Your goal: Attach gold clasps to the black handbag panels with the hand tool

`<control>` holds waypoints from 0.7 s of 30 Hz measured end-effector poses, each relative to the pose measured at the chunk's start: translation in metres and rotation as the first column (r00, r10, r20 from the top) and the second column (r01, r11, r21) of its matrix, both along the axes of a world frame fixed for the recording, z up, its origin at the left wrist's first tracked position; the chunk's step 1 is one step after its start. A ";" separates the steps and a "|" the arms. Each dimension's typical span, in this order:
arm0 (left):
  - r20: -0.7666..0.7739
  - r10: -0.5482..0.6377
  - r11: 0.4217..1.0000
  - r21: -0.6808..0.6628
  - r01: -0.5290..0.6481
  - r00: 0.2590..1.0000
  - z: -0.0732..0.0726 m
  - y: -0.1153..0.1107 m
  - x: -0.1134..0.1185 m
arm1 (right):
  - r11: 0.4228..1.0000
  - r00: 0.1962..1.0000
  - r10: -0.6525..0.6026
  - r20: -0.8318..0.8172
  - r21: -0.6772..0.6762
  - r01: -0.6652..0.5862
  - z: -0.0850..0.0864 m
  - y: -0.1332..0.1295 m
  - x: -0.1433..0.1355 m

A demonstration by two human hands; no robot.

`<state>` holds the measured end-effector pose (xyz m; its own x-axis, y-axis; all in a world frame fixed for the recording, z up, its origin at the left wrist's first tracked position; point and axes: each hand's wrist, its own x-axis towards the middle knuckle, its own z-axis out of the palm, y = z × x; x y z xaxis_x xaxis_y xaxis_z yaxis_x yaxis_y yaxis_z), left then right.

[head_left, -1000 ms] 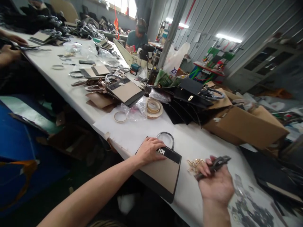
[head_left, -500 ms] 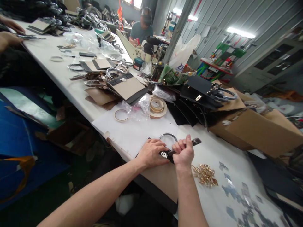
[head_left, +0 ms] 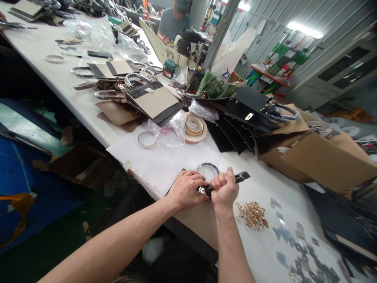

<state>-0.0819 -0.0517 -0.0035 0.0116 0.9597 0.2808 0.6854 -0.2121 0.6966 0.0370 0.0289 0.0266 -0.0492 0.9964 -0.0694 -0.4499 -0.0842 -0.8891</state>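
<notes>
A handbag (head_left: 198,225) with a beige panel, dark edges and a wrapped ring handle (head_left: 207,164) lies flat at the table's front edge. My left hand (head_left: 188,190) grips its upper part, thumb and fingers on either side of a small silver metal plate (head_left: 202,190). Wrapped around a dark flat bar-shaped tool (head_left: 242,177) is my right hand (head_left: 225,188), closed. One end of the tool sticks out to the right; its other end points down at the bag beside the plate, partly hidden by my fingers. Gold-coloured metal fittings (head_left: 253,215) lie in a pile right of my right wrist.
Thin silver plates (head_left: 303,245) are scattered at the front right. Tape rolls (head_left: 194,127), plastic wrap (head_left: 171,131) and stacked bags (head_left: 156,100) lie behind my hands. Black bags (head_left: 250,114) and a cardboard box (head_left: 330,157) stand to the right. Another person (head_left: 175,23) sits at the far end.
The camera view has shifted slightly, so the scene sits a little higher and further left. Both hands keep their hold, and the tool's tilt has changed slightly.
</notes>
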 end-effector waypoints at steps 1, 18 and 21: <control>0.003 -0.003 1.000 -0.002 0.003 1.000 -0.001 0.000 0.000 | 1.000 1.000 -0.001 -0.001 0.021 0.001 -0.001 -0.001 0.000; 0.012 -0.006 1.000 -0.017 0.006 1.000 -0.004 0.001 -0.001 | 0.985 0.994 0.104 -0.014 0.142 -0.101 -0.004 -0.011 0.005; 0.005 -0.014 1.000 -0.023 0.014 1.000 -0.003 0.001 -0.001 | 0.982 0.995 0.102 -0.015 0.161 -0.099 -0.006 -0.013 0.005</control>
<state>-0.0828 -0.0506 -0.0064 0.0242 0.9658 0.2583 0.6793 -0.2054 0.7045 0.0423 0.0163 0.0203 -0.1496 0.9844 0.0924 -0.4667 0.0121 -0.8844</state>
